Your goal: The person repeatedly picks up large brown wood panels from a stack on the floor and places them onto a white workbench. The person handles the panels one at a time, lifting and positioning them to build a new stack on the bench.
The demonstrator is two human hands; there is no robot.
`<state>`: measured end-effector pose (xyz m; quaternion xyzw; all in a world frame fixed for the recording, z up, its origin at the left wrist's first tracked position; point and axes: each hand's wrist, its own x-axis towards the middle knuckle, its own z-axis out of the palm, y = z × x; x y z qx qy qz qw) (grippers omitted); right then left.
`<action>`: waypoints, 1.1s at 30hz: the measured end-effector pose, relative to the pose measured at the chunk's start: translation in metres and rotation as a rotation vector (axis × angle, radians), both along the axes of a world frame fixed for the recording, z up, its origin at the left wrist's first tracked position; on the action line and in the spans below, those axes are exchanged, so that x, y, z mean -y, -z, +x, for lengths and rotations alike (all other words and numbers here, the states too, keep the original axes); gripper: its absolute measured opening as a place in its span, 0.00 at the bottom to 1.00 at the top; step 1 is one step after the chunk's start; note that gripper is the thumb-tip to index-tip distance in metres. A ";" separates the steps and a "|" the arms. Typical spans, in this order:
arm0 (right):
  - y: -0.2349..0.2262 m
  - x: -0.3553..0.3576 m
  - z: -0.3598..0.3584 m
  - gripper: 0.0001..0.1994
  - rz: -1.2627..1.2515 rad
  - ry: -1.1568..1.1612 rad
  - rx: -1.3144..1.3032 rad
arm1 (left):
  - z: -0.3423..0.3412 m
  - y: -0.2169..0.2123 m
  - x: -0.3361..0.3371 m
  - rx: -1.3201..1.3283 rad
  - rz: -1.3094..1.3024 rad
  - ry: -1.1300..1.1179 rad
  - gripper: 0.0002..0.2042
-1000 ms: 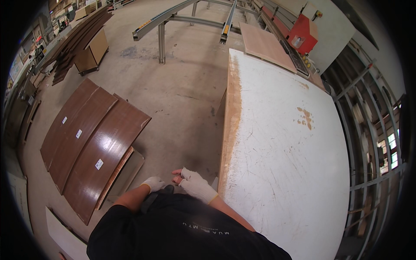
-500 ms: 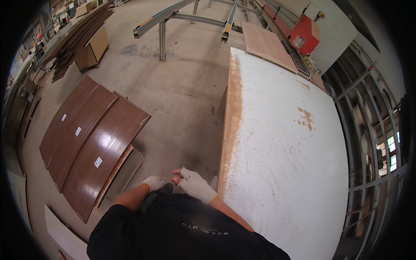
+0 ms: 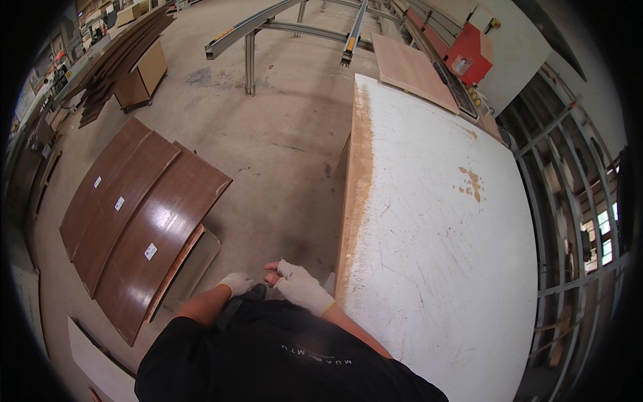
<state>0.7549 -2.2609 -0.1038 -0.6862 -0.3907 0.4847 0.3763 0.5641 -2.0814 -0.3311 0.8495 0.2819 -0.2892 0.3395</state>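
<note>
— Head view, looking down: left hand [image 3: 236, 283] in a white glove, low in the middle, just above the black shirt [image 3: 281, 355]. Fingers curled inward, resting against a small dark thing [image 3: 251, 293] at the waist.

— Gripping it?

— Cannot tell — too small and half hidden by the shirt edge. Touching it, at least.

— And the right hand [image 3: 301, 289]?

— Also gloved in white, with bare fingertips [image 3: 270, 275] poking out of the cut-off glove fingers. Lying loosely flat, pointing left toward the other hand, holding nothing. Just beside the near corner of the big white board [image 3: 455, 234], not seen touching it.

— Where is that board?

— Filling the right half, lying flat, scratched, with a raw wooden strip along its left edge and a few brown stains farther up.

— Anything else around?

— Curved dark brown panels [image 3: 134, 221] stacked on the concrete floor [image 3: 288, 134] to the left, each with a small white label — well apart from both hands. A lighter flat piece [image 3: 194, 258] tucked under the nearest one. Farther off, a grey metal frame [image 3: 268, 30], a red machine [image 3: 472, 50] beyond the board's far end, and metal racks [image 3: 576, 201] along the right side.
</note>
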 end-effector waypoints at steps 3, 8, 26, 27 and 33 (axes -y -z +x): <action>0.002 0.000 0.000 0.21 0.042 -0.002 0.015 | 0.000 0.009 -0.001 -0.026 0.006 -0.026 0.22; -0.001 0.000 0.000 0.22 0.011 0.002 -0.017 | -0.004 0.021 -0.003 0.029 0.047 0.092 0.23; -0.001 0.000 -0.001 0.22 -0.009 0.013 -0.071 | -0.008 0.021 -0.004 0.081 0.046 0.081 0.22; -0.001 0.000 -0.001 0.22 0.003 0.005 -0.032 | -0.010 0.018 -0.004 0.077 0.027 0.029 0.22; 0.003 -0.001 0.000 0.18 0.019 -0.010 -0.046 | -0.017 0.011 -0.005 0.068 0.048 0.088 0.22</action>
